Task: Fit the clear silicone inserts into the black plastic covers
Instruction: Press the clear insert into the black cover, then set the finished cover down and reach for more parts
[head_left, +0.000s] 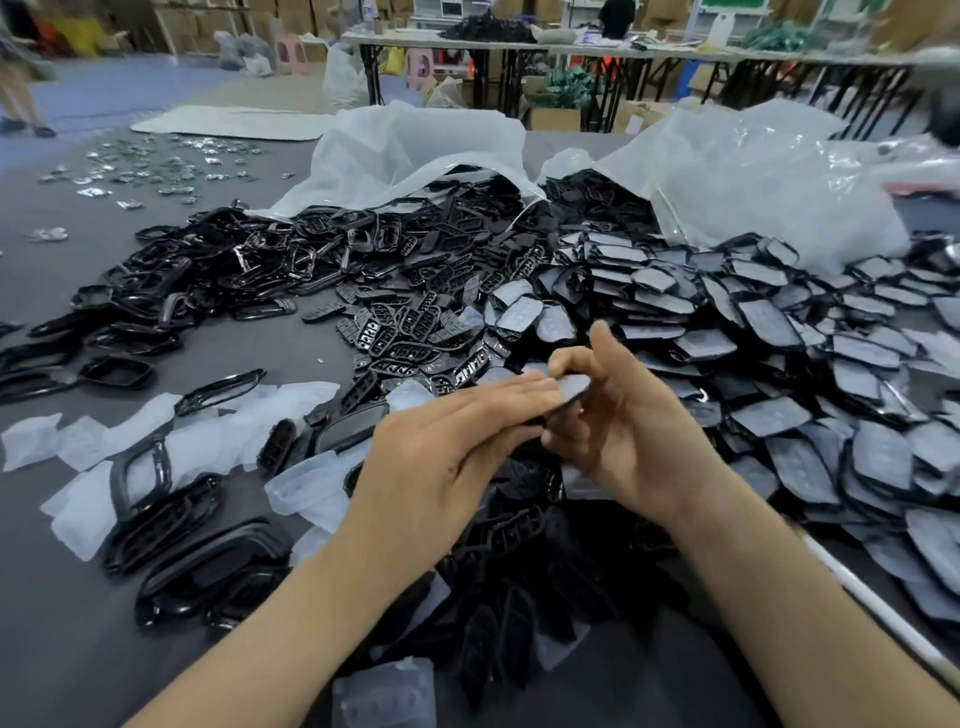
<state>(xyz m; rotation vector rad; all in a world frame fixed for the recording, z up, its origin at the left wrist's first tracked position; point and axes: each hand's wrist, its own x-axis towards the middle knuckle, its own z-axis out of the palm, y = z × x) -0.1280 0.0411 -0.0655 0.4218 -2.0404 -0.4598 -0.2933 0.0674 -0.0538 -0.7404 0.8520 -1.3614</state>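
Leftmost, bare grey desk (47, 623) lies open beside loose clear silicone inserts (98, 467) and empty black frames (171, 519). Centrally, the left hand (441, 447) lays straight fingers flat on a black cover (569, 391) whose top shows a clear insert, while the right hand (628, 421) grips that cover's far end with a curled finger. Rightward, a heap of filled covers (779, 374) blankets the surface up to the desk's pale near edge.

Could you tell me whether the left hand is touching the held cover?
Touching. The head view shows left hand fingers lying flat on the cover.
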